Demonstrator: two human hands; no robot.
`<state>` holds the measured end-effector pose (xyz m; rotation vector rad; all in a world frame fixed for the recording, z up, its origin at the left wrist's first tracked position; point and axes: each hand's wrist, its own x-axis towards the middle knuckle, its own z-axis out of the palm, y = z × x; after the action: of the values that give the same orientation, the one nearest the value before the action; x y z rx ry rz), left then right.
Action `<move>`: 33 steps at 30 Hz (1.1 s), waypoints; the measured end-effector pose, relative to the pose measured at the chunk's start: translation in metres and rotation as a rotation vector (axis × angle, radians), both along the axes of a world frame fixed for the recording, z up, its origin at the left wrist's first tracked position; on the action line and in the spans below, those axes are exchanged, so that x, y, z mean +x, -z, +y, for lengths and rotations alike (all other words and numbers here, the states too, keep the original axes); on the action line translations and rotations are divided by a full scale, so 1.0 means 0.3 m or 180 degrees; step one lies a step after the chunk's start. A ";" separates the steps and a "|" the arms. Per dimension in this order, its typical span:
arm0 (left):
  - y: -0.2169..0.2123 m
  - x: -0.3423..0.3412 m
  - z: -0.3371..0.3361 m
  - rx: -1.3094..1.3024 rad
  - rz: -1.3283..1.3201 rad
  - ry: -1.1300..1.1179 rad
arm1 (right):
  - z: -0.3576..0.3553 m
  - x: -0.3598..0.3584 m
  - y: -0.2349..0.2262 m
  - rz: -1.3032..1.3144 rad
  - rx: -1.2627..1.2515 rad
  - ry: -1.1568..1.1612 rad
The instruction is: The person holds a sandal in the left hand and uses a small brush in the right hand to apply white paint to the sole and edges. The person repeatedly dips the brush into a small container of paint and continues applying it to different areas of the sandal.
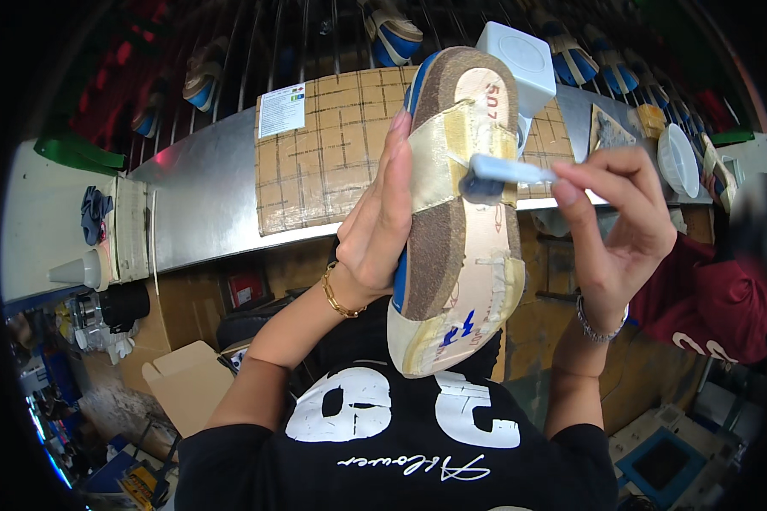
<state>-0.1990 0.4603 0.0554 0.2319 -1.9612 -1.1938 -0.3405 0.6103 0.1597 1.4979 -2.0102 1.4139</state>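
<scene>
Sole side up and tilted on end, a blue and cream shoe upper (435, 272) with a brown edge band stands in front of me. My left hand (377, 226) is closed around its left side. A pale insole with blue pen marks shows along its underside. My right hand (618, 226) pinches the thin end of a brush (513, 169) with a light blue handle. The brush's dark bristles touch the middle of the shoe's underside, where a pale strip crosses it. The brush head is slightly blurred.
A taped cardboard sheet (324, 162) lies on the metal bench (200, 217) behind the shoe, with a white container (520, 68) at its far right. Several similar shoes sit on a rack of rods (294, 38) beyond. At right are a white bowl (679, 162) and a person in maroon (699, 298).
</scene>
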 end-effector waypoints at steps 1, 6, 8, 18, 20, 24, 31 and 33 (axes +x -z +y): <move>-0.020 0.014 -0.001 -0.0160 -0.0011 0.0046 | -0.009 -0.005 -0.006 0.0065 -0.0058 0.0002; -0.094 0.054 0.008 -0.0859 -0.0052 0.0249 | -0.026 -0.038 -0.051 0.0476 -0.0145 0.0036; -0.098 0.060 0.010 -0.1026 -0.0038 0.0255 | -0.031 -0.044 -0.059 0.0667 -0.0295 -0.0044; -0.115 0.104 0.015 -0.0177 -0.0349 0.0633 | 0.014 -0.059 -0.076 0.0730 -0.0036 -0.0505; -0.123 0.108 0.015 -0.0187 -0.0363 0.0660 | 0.021 -0.064 -0.079 0.0656 0.0046 -0.0598; -0.124 0.110 0.013 -0.0201 -0.0386 0.0665 | 0.037 -0.071 -0.090 0.0615 0.0207 -0.0728; -0.123 0.111 0.010 -0.0195 -0.0362 0.0604 | 0.052 -0.071 -0.104 0.0575 0.0447 -0.0881; -0.125 0.112 0.008 -0.0196 -0.0353 0.0586 | 0.055 -0.069 -0.110 0.0536 0.0508 -0.0932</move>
<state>-0.1653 0.4627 0.0927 0.0886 -2.1501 -1.2578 -0.3613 0.6268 0.1927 1.9765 -1.8982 1.1987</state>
